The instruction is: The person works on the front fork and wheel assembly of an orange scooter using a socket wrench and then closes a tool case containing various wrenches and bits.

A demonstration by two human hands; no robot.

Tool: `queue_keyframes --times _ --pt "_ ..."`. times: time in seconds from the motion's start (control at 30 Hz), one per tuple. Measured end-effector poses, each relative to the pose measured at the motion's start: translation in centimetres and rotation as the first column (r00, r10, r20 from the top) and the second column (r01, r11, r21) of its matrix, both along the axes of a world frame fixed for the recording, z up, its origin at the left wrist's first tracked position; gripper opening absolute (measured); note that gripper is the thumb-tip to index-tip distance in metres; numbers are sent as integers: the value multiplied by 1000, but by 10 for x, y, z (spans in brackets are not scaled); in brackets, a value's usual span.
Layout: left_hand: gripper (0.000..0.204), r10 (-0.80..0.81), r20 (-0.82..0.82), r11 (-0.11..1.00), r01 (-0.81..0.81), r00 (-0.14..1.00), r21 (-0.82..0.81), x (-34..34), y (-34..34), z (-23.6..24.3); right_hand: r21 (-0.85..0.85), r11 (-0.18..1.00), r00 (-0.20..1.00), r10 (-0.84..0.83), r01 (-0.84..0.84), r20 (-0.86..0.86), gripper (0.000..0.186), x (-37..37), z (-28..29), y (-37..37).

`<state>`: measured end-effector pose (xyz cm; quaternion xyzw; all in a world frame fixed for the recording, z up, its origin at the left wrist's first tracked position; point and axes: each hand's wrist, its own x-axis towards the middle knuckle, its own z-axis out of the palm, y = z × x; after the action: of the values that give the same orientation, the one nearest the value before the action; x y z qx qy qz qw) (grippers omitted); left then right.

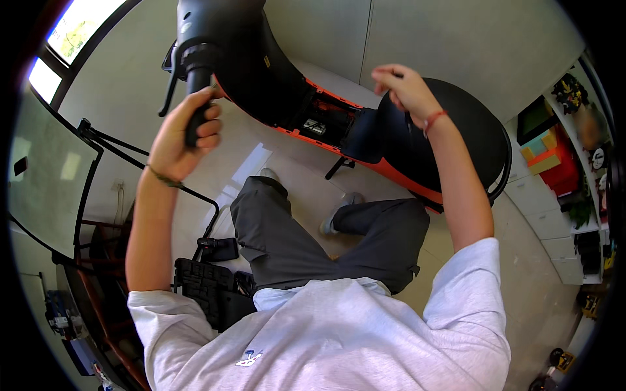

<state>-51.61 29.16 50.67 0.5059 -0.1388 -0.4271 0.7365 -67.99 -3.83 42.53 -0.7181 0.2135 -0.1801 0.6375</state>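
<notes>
A black and orange motor scooter (257,85) stands in front of me, its front end to the left. My left hand (186,133) is wrapped round the black handlebar grip (195,120), beside the brake lever (171,85). Above the front part of the black seat (466,130) is my right hand (405,91), its fingers curled together. A slim dark thing shows at the fingers and below the wrist; I cannot make out what it is. Between seat and front panel, the footboard compartment (319,120) lies uncovered, with dark parts and a pale-marked block inside.
A black moulded tool case (202,283) lies on the floor at my left, near a black-framed stand (210,225). Along the left are a framed glossy board (49,169) and reddish-brown chairs (101,293). White drawers and shelves (538,208) line the right side. A pale wall (417,39) runs behind the scooter.
</notes>
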Motion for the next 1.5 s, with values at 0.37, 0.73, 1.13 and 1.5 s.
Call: queue_keyframes --times 0.37,0.73,1.13,1.5 --pt "36 117 732 806 -495 672 326 151 74 61 838 524 988 -59 152 -142 15 -84 -241 109" --pt "56 401 746 814 -581 531 -24 159 108 -2 994 -26 918 -382 106 -108 10 -126 -291 93" --pt "32 363 141 611 -350 921 710 75 310 -411 874 245 884 -331 419 -331 40 -203 -251 106" --pt "30 -86 -165 245 181 983 952 -111 396 -573 536 555 590 97 636 -801 46 -166 -242 150"
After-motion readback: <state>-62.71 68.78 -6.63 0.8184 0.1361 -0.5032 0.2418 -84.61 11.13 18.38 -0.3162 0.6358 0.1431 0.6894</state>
